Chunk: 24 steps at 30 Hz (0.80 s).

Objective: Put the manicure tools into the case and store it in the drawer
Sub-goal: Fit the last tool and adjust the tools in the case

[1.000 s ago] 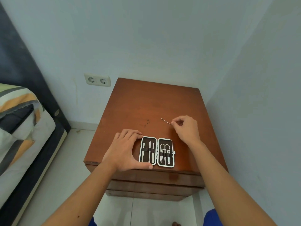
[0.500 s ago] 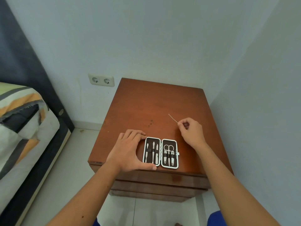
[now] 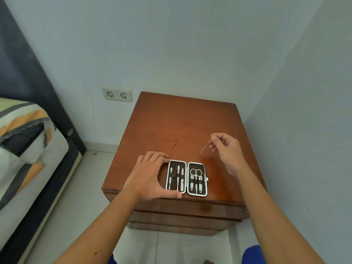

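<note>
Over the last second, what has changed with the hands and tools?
The right hand turned the thin metal pin it pinches: its free tip, earlier pointing away, now angles down toward the open black white-rimmed case. The left hand stayed bracing the case.

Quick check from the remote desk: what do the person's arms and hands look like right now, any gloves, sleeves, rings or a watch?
Both forearms are bare down to the frame's lower edge: no sleeves show. The left hand and right hand wear no gloves, and no rings, watch or wristband are visible. Blue clothing shows at the bottom edge under the right arm.
</note>
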Motion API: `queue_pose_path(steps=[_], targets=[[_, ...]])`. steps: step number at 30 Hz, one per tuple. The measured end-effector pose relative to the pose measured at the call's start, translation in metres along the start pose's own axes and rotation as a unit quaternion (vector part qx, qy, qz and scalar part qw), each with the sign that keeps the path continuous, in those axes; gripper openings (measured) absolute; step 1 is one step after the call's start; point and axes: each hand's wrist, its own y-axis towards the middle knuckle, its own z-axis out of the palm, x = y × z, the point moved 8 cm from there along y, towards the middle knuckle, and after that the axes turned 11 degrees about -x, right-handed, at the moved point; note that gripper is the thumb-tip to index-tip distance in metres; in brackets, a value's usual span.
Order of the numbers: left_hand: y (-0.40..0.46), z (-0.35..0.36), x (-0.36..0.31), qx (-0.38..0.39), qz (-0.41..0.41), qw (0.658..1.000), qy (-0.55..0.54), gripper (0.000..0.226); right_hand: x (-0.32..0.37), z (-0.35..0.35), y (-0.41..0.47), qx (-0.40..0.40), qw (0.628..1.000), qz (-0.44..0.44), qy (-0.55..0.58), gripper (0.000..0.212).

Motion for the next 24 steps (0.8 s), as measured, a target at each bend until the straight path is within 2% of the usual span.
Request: queue_pose_path(steps=[8, 24], targets=[[0.000, -0.001, -0.001, 0.002, -0.001, 1.000, 0.004, 0.121, -0.003, 0.034, -0.019, 0.085, 0.988, 0.060, 0.110, 0.013], [0.000, 0.002, 0.000, 0.006, 0.001, 1.000, 0.011, 0.120, -0.003, 0.092, -0.039, 0.211, 0.974, -0.036, -0.074, 0.007]])
